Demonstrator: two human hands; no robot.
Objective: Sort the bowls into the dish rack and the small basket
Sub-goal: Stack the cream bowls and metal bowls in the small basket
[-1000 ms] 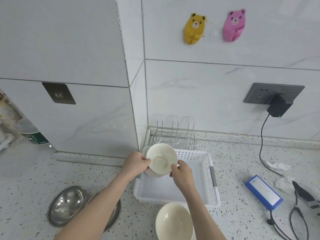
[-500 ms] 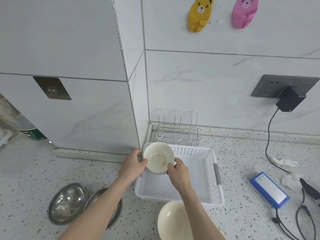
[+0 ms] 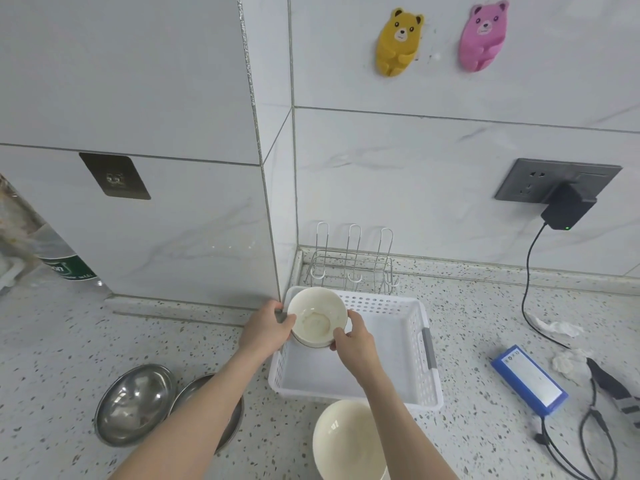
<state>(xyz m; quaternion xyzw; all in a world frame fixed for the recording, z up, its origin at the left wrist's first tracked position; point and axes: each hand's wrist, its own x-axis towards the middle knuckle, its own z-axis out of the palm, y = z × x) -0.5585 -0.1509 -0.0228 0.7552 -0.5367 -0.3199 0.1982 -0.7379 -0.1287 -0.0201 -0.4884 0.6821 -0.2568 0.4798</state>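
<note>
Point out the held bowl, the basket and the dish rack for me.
held bowl (image 3: 317, 320): head view, inside bottom.
basket (image 3: 426, 344): head view, right wall by the grey handle.
dish rack (image 3: 354, 251): head view, middle wire loop.

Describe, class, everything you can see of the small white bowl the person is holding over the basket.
The small white bowl is round and glossy, seemingly ceramic, cream-white, with a faint residue ring inside and a dark line near its base. It tilts toward the camera, showing its empty inside. The left hand grips its left rim, the right hand its lower right. It sits at the far left corner of the white plastic basket; whether it touches the basket cannot be told.
</note>
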